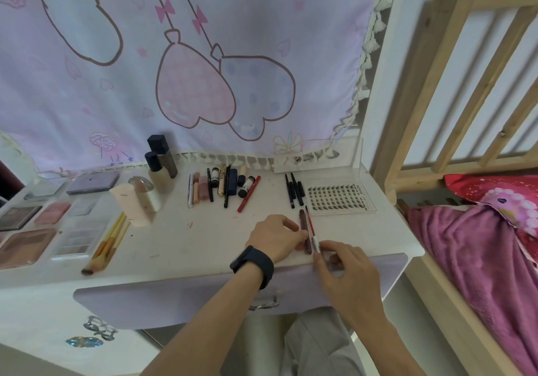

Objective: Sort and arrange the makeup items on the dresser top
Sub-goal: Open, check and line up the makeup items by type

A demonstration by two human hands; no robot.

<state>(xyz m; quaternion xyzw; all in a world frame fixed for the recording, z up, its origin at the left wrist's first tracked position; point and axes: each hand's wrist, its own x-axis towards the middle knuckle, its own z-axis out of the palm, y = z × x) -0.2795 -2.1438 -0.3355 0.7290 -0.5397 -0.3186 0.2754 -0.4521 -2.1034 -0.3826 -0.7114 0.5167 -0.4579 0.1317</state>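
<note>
Sideways, lash tray [339, 198] reads "XOYO" (blurry).

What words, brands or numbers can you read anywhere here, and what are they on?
"XOYO", as far as I can tell: right edge of the lash tray.
Labels on the small tubes: too blurred to read.
Dark script on the clear stand: unreadable.
Brown pen and red pen: no print legible.
</note>
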